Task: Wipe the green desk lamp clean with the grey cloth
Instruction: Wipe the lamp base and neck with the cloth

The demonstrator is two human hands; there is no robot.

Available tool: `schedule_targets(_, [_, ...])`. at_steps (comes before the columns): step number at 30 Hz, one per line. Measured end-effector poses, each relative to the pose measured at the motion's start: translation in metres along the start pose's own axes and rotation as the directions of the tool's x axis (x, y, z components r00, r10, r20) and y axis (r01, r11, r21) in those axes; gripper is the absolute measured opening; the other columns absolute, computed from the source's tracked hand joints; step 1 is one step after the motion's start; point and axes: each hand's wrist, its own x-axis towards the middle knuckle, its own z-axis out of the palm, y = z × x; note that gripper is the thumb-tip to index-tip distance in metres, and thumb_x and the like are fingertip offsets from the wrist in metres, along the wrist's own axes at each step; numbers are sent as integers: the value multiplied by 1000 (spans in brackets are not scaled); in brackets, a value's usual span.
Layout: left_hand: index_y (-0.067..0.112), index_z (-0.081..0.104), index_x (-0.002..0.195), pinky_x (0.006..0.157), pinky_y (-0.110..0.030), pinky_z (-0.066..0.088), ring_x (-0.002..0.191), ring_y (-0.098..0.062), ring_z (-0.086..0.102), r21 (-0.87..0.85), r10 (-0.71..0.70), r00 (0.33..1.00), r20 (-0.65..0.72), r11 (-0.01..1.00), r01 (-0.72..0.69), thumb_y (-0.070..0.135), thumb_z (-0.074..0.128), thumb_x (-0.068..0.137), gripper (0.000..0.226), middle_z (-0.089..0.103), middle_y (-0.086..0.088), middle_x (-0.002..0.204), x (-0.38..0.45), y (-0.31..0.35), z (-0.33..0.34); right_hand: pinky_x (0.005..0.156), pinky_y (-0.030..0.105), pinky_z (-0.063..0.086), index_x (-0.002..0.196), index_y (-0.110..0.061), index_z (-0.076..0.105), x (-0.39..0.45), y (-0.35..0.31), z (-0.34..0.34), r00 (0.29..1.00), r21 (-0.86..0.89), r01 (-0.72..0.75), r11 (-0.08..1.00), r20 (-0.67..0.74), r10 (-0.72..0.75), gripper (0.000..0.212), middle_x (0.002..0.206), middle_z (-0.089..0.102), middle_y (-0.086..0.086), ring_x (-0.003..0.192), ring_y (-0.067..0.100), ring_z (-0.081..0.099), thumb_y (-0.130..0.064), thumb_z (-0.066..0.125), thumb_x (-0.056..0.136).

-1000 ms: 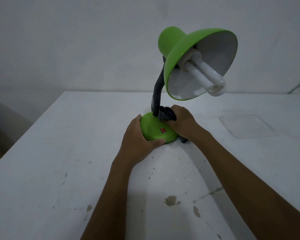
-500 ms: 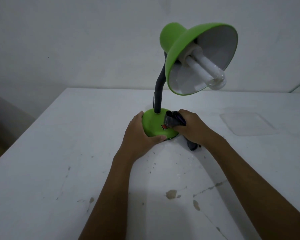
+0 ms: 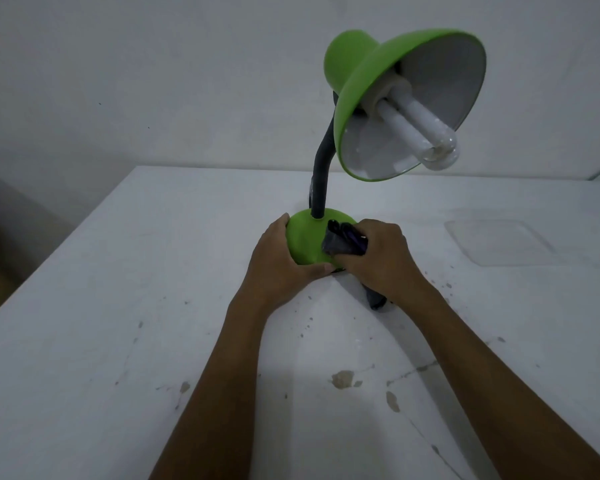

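The green desk lamp (image 3: 368,161) stands at the middle of the white surface (image 3: 118,341). Your right hand (image 3: 381,259) clutches the grey cloth (image 3: 343,242) against its base; your left hand (image 3: 278,268) cups the base's left side.

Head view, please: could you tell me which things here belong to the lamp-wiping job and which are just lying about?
Part of the job:
- green lamp, its base held by the left hand
- grey cloth, gripped by the right hand against the base

Just lying about:
- clear plastic lid on the white table, right of the lamp
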Motion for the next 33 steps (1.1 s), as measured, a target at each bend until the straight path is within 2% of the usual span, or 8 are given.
schedule_targets(2, [18, 30, 150, 105, -38, 46, 130, -16, 47, -9, -3, 1000, 9, 1000, 3, 57, 88, 55, 118, 46, 5, 146, 1, 0, -1, 50, 25, 27, 56, -23, 42, 2, 3, -3, 999, 16, -43, 999, -22, 43, 44, 56, 44, -3, 51, 9, 39, -30, 82, 74])
schedule_targets(6, [18, 28, 152, 107, -42, 45, 134, -17, 45, -11, -4, 1000, 14, 1000, 4, 57, 86, 53, 121, 44, 3, 150, 2, -1, -1, 50, 27, 31, 57, -19, 45, 10, 16, -13, 993, 55, -113, 992, -34, 115, 42, 55, 46, -1, 51, 12, 40, -31, 81, 75])
schedule_targets(12, [18, 29, 151, 107, -43, 45, 134, -18, 45, -3, 3, 1000, 3, 1000, -3, 60, 86, 51, 123, 44, 2, 149, 3, -1, 0, 47, 16, 35, 54, -23, 41, 5, 4, -5, 999, 46, -32, 998, 31, 31, 46, 52, 42, -4, 48, 8, 36, -20, 84, 72])
schedule_targets(17, [18, 26, 153, 111, -41, 41, 139, -16, 40, -8, 6, 1000, -3, 1000, -6, 55, 87, 55, 122, 38, 3, 155, 2, -2, 0, 48, 22, 31, 60, -9, 51, 12, 21, -13, 998, 57, -67, 996, -6, 67, 41, 56, 47, 3, 51, 13, 38, -33, 82, 72])
schedule_targets(20, [18, 26, 153, 111, -41, 41, 139, -16, 40, -9, 6, 1000, -2, 1000, -6, 54, 88, 56, 121, 39, 3, 155, 3, -2, 0, 49, 20, 31, 59, -20, 44, 18, 24, -15, 999, 44, -32, 999, 45, 30, 42, 58, 45, -2, 52, 11, 39, -26, 83, 75])
schedule_targets(23, [18, 27, 153, 111, -40, 41, 138, -16, 41, -6, 3, 1000, -3, 1000, -3, 55, 88, 54, 122, 39, 3, 154, 4, -3, 0, 50, 23, 29, 60, -19, 42, 17, 24, -11, 993, 87, 25, 996, 113, -35, 45, 57, 42, -1, 53, 13, 36, -20, 85, 73])
schedule_targets(27, [19, 27, 153, 110, -41, 42, 137, -16, 42, 3, 5, 1000, -6, 1000, -5, 57, 87, 54, 121, 40, 4, 153, 3, -2, 1, 48, 19, 27, 59, -19, 42, 21, 27, -12, 994, 104, 19, 994, 104, -30, 45, 56, 41, -1, 52, 12, 34, -18, 85, 72])
schedule_targets(33, [20, 27, 153, 110, -39, 41, 137, -15, 41, 7, 8, 1000, -12, 1000, -8, 54, 88, 57, 118, 39, 4, 154, 3, -1, 1, 48, 15, 33, 64, -18, 45, 32, 34, -9, 999, 79, 20, 997, 49, -24, 39, 59, 45, -3, 53, 10, 39, -17, 83, 76])
